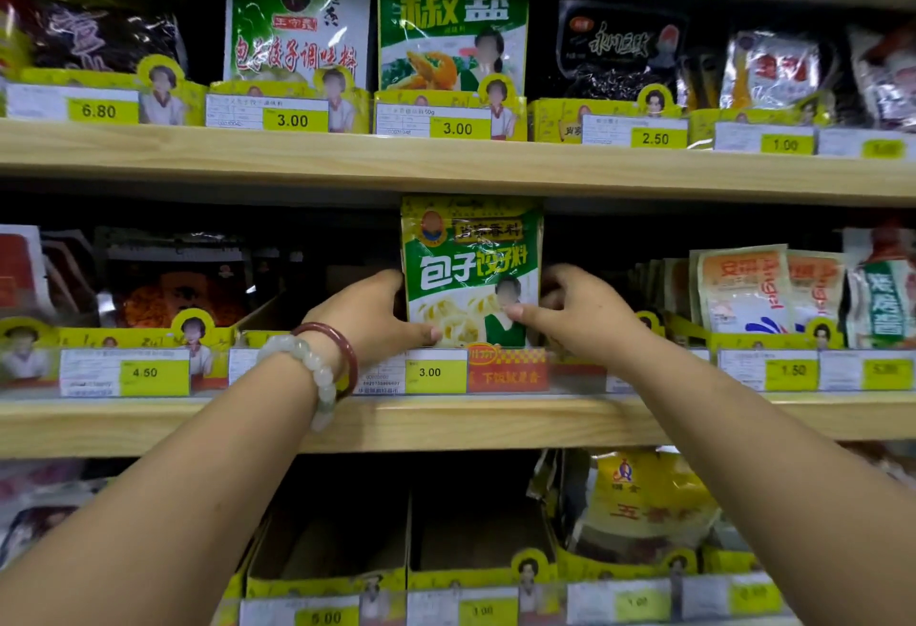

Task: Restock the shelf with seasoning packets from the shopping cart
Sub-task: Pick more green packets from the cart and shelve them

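While gripped at both lower side edges, green seasoning packet (471, 273) upright on middle shelf (476, 419), near mid-length, bottom behind the front-edge price strip, top close under upper shelf (446, 162). Left hand (369, 313) curled around packet's left edge, thumb across lower front. Right hand (580, 313) curled around right edge, thumb tip on lower front face. Both hands closed on packet, forearms reaching up from lower corners. Bead bracelet (312, 367) and red bangle (342, 353) on left wrist. Yellow 3.00 price tag (430, 372) directly below packet at front edge; red-orange label (508, 370) just right of it. Dark packets (168, 288) in yellow display trays toward left end of middle shelf, 4.50 tag (144, 372) in front. Orange-and-white packets (748, 291) standing in a row toward right end. On upper shelf, green-white packets (297, 25) and green packet (453, 33) above 3.00 tags, dark bags either side. On lower shelf, open cardboard trays (406, 536) below the packet, yellow bag (639, 506) to the right. Far-right tags blurred, unreadable.
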